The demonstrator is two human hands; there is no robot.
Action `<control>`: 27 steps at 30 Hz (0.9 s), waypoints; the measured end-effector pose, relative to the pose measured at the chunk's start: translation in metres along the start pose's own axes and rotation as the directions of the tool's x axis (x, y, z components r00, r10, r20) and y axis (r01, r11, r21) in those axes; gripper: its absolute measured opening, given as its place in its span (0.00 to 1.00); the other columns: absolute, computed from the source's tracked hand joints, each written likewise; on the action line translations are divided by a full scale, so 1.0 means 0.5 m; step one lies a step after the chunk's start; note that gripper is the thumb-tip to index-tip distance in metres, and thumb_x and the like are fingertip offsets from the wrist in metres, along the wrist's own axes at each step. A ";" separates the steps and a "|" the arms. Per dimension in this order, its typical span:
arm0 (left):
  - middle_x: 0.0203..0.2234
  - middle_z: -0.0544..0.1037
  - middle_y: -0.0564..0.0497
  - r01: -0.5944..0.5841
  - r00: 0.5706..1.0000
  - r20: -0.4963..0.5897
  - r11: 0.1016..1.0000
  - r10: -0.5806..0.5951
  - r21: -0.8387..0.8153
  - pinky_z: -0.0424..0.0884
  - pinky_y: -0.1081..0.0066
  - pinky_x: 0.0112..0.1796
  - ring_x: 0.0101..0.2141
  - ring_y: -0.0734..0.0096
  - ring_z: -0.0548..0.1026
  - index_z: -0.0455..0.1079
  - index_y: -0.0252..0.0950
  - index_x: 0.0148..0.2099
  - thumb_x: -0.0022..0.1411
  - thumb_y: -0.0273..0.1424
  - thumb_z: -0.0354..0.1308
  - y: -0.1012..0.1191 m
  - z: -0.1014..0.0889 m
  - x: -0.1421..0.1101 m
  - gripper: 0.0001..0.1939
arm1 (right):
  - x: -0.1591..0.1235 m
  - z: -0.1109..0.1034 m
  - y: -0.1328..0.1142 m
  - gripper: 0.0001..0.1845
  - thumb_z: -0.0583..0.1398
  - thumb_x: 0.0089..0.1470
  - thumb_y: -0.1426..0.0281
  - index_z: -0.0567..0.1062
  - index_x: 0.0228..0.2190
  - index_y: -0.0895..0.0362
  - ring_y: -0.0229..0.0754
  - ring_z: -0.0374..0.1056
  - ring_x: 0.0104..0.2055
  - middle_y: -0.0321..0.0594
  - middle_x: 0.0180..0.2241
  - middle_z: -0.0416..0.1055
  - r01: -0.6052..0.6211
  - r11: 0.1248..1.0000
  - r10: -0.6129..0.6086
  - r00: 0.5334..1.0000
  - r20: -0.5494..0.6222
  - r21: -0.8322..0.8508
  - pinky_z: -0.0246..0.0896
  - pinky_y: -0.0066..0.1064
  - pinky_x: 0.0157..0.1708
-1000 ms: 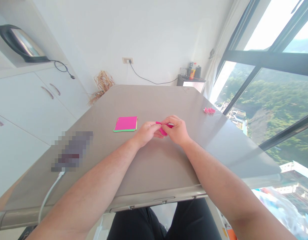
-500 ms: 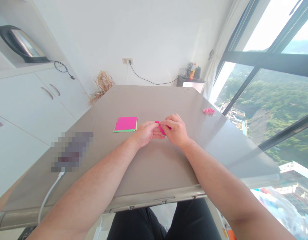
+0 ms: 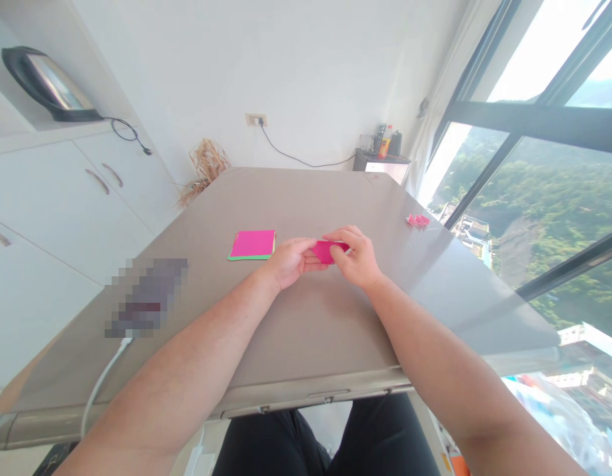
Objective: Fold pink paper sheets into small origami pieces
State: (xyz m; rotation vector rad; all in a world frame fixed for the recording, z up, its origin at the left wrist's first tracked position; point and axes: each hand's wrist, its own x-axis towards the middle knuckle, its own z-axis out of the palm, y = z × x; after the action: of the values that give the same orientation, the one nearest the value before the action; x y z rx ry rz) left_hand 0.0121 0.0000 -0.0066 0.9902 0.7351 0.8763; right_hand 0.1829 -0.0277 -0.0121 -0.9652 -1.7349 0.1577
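Observation:
Between my hands, above the table, is a folded piece of bright pink paper (image 3: pixel 324 252). My left hand (image 3: pixel 292 261) grips its left end, thumb on top and fingers beneath. On the other end, my right hand (image 3: pixel 356 256) holds the paper between thumb and fingers. The exact folds are too small to make out. Left of my hands lies a stack of square coloured paper (image 3: pixel 253 244), pink on top with a green edge showing. Small folded pink paper pieces (image 3: pixel 417 221) rest near the table's right edge.
The grey-brown table (image 3: pixel 306 330) spreads out before me. On its left lies a blurred-out device (image 3: pixel 147 297) with a white cable (image 3: pixel 100 383). Behind the table stand dried stalks (image 3: pixel 206 165) and a small cabinet (image 3: pixel 382 165) with bottles. A window (image 3: pixel 534 185) lines the right side.
The pink paper has turned from a narrow slanted strip to a wider, flatter face. My right hand has shifted slightly right, its fingers spread farther along the paper.

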 end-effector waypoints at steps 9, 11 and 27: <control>0.28 0.82 0.42 -0.024 0.999 -0.030 1.000 0.024 0.014 0.77 0.65 0.35 0.33 0.60 0.82 0.75 0.30 0.36 0.61 0.30 0.56 0.003 0.001 0.003 0.09 | 0.009 -0.012 0.011 0.11 0.58 0.48 0.76 0.79 0.31 0.52 0.40 0.70 0.36 0.37 0.35 0.74 -0.188 0.977 0.184 0.982 0.047 0.103 0.68 0.35 0.39; 0.29 0.82 0.42 -0.031 0.999 -0.019 0.999 0.031 0.016 0.77 0.65 0.35 0.33 0.60 0.82 0.75 0.30 0.36 0.60 0.30 0.56 0.003 0.000 0.004 0.09 | 0.009 -0.011 0.009 0.10 0.59 0.49 0.75 0.79 0.30 0.52 0.40 0.70 0.36 0.37 0.35 0.74 -0.197 0.974 0.192 0.980 0.054 0.112 0.68 0.35 0.39; 0.28 0.81 0.43 -0.036 0.999 -0.035 0.999 0.037 0.024 0.77 0.58 0.41 0.34 0.58 0.82 0.76 0.30 0.37 0.54 0.26 0.58 -0.001 0.002 0.002 0.09 | 0.007 -0.005 0.016 0.12 0.57 0.47 0.75 0.80 0.31 0.53 0.39 0.70 0.34 0.37 0.35 0.74 -0.249 0.961 0.236 0.965 0.111 0.124 0.66 0.33 0.36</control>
State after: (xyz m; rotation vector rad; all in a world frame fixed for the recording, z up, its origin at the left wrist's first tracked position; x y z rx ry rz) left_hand 0.0134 0.0001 -0.0068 1.0139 0.7612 0.9209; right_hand 0.1890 -0.0207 -0.0128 -1.0807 -1.6626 0.4834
